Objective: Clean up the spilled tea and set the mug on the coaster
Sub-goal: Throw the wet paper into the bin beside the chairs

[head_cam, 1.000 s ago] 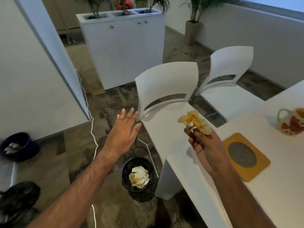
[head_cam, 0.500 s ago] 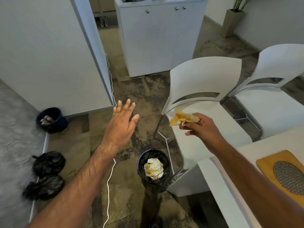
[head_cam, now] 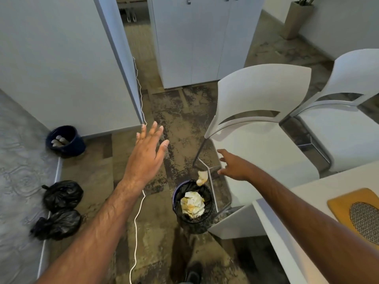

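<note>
**Tea-soaked wad in the air above the bin**

- Stained paper wad: in no hand, caught in the air just over the far rim of the waste bin, at about 1 o'clock from the bin's centre. Judged to be on its way in.
- Bin stands on the floor against the tabletop corner, at 6 o'clock from the nearer chair; handy for disposal without leaving the seat area. Another crumpled, yellowed tissue already lies inside.
- Right hand: released, fingers spread and holding nothing, at 3 o'clock from the wad (the pose of a drop or light toss).
- Left hand: open, palm down, fingers straight, out at 10 o'clock from the bin; probably for balance.
- Coaster: on the tabletop at the right edge of view, nothing on it. Mug not in view, so that step looks undone.
- Further out: two tied black bags at 9 o'clock, a blue bucket beyond them.
</note>
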The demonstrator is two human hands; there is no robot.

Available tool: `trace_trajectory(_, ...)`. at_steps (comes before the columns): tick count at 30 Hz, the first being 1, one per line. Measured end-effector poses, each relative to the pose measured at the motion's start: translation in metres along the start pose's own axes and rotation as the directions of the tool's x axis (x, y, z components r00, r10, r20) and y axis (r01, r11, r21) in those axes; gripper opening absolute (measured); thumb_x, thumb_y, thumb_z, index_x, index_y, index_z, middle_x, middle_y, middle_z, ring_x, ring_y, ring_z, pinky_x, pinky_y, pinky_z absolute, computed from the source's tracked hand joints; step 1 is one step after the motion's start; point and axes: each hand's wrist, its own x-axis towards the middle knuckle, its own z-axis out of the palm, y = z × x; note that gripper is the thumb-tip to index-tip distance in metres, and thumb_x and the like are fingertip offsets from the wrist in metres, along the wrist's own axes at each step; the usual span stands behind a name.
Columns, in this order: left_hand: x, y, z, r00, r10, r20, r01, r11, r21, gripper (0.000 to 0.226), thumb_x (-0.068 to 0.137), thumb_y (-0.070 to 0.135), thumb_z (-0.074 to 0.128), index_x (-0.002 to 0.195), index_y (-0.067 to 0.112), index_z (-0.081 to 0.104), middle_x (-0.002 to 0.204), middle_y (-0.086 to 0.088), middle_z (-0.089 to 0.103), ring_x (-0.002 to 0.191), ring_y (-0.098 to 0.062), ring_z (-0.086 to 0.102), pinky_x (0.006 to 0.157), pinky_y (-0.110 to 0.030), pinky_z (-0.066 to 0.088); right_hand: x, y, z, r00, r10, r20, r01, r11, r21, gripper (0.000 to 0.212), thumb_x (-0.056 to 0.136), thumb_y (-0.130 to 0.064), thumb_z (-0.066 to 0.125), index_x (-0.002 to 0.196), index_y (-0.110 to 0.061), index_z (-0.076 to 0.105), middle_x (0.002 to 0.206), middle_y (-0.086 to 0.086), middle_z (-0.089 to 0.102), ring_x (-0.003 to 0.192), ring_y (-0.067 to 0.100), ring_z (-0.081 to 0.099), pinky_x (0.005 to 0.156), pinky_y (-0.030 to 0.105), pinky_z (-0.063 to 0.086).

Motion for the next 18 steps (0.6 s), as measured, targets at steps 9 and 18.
trace_trajectory(9, 0.007, 0.024, 0.019, 0.996, 0.076, 0.052, -0.076, 0.997, -0.001, 0.061, 0.11, 0.055, 0.027, 0.165, 0.028, 0.023, 0.173, 0.01, 0.008, 0.159, -0.009, -0.011, 0.129, -0.035, -0.004, -0.053, 0.002, -0.014, 0.979, -0.014, -0.201, 0.039, 0.992, 0.119, 0.057, 0.104, -0.035, 0.061, 0.153, -0.021, 0.038, 0.151, 0.006, 0.056, 0.132, 0.023, 0.058, 0.107, 0.035, 0.048)
trace_trajectory(18, 0.015, 0.081, 0.044, 0.964, 0.229, 0.131, -0.226, 0.973, -0.041, 0.061, 0.11, 0.055, 0.027, 0.165, 0.028, 0.023, 0.173, 0.012, 0.007, 0.159, -0.008, -0.013, 0.128, -0.032, -0.007, -0.117, 0.032, -0.016, 0.865, -0.022, -0.502, 0.034, 0.999, 0.016, 0.062, 0.105, -0.056, 0.041, 0.158, -0.023, 0.039, 0.164, -0.004, 0.04, 0.152, 0.017, 0.034, 0.125, 0.034, 0.017)
